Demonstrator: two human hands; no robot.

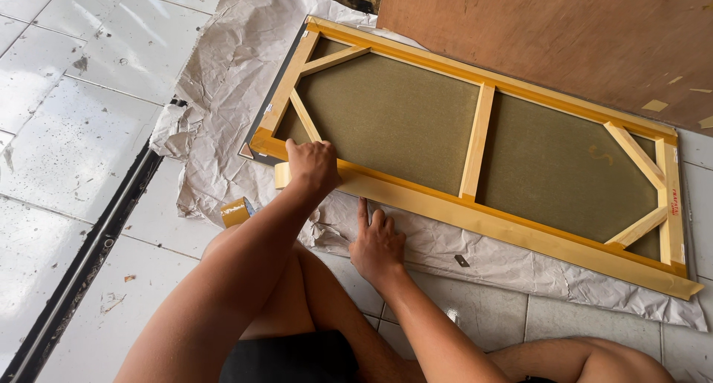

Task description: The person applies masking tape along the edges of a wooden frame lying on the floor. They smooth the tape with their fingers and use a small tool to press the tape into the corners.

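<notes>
A long wooden stretcher frame (520, 231) with olive canvas lies back side up on crumpled grey paper (223, 79) on the tiled floor. My left hand (313, 165) rests on the frame's near rail close to its left corner, fingers closed over a pale tape roll (281, 176) that sticks out at the left of the hand. My right hand (377, 243) lies flat with fingers extended, just below the near rail, pressing on the paper at the frame's edge. It holds nothing.
A brown tape roll (235, 213) sits on the floor by my left knee. A small metal piece (462, 260) lies on the paper. A plywood board (564, 34) lies beyond the frame. A dark floor track (82, 264) runs along the left.
</notes>
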